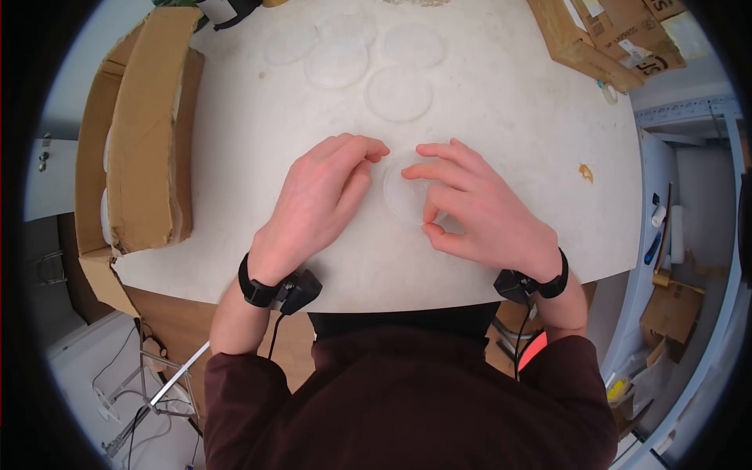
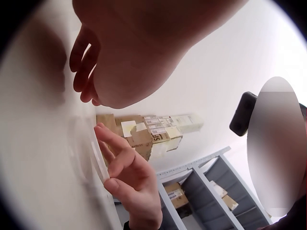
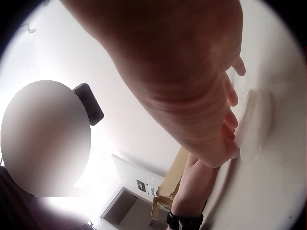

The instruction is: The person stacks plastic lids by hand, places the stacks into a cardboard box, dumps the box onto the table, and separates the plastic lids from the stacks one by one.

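A clear round plastic lid is between the two hands, close over the white table. My right hand pinches its near right edge between thumb and a finger, the other fingers spread over it. In the left wrist view, the lid shows as a thin tilted rim at the right hand's fingertips. My left hand hovers just left of the lid with loosely bent fingers and holds nothing. The right wrist view shows the lid beside the right hand's fingers.
Several similar clear round discs lie farther back on the table. An open cardboard box with white round things inside stands at the left edge. More cardboard boxes are at the back right, near a grey shelf unit.
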### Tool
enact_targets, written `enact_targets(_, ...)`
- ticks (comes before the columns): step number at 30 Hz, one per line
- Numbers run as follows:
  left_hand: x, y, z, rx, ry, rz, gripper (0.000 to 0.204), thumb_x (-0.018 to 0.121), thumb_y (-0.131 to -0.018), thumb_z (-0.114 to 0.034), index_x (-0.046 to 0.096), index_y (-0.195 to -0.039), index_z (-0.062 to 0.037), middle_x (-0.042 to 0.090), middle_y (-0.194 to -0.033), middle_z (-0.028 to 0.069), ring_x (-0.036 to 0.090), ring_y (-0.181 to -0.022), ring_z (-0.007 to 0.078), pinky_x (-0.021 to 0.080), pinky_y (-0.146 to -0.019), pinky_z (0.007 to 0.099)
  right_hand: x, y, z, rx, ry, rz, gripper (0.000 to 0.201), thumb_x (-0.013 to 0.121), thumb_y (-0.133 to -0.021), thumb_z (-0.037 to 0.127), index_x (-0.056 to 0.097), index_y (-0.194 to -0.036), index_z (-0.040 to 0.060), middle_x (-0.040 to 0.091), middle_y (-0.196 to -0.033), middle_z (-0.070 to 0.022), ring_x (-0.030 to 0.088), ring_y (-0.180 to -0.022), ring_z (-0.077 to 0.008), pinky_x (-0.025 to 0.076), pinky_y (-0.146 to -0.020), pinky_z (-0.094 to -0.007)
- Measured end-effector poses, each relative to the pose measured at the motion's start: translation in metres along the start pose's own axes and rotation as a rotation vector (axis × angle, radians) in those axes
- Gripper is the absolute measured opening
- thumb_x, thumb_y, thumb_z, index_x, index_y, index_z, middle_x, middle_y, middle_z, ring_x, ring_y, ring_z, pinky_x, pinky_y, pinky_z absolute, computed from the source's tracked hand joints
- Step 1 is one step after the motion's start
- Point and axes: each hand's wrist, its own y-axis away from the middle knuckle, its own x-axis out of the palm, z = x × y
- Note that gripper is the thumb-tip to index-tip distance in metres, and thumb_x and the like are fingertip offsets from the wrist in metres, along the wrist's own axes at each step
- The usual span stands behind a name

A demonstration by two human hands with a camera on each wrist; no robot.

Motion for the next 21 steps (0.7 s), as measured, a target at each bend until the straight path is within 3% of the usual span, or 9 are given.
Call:
enact_targets(6, 0.0040, 0.0001, -0.0027, 0.003, -0.001, 0.047, 0.017, 0.066, -0.105, -0.009, 0.073, -0.119, -0.0028, 0.075, -0.104, 0.0137, 0.073, -0.093, 0.0324, 0.059, -0.082, 0.0412, 0.0051, -0.0027, -0.0022, 0.002, -0.031, -0.017, 0.017, 0.081, -0.085, 0.004, 0.064, -0.084, 0.0060, 0.067, -0.144, -0.0139, 0.053, -0.148, -0.0409, 0.052, -0.116, -0.0473)
enact_targets(14, 0.0044, 0.0020, 0.0002, 0.021, -0.035, 0.058, 0.020, 0.067, -0.104, -0.006, 0.071, -0.123, -0.0020, 0.073, -0.107, 0.0120, 0.073, -0.093, 0.0265, 0.059, -0.082, 0.0365, 0.0031, -0.0001, -0.0060, 0.051, 0.059, -0.011, 0.020, 0.083, -0.084, 0.004, 0.065, -0.095, 0.0055, 0.060, -0.156, -0.0173, 0.053, -0.149, -0.0424, 0.054, -0.113, -0.0472)
enact_targets(21, 0.0044, 0.0023, -0.0035, -0.015, -0.036, 0.079, 0.028, 0.070, -0.103, -0.006, 0.070, -0.131, -0.0028, 0.072, -0.116, 0.0117, 0.071, -0.092, 0.0246, 0.061, -0.083, 0.0359, 0.0028, -0.0017, -0.0068, 0.095, 0.071, -0.049, 0.035, 0.088, -0.082, 0.007, 0.064, -0.107, 0.0071, 0.057, -0.159, -0.0176, 0.058, -0.138, -0.0401, 0.055, -0.108, -0.0468)
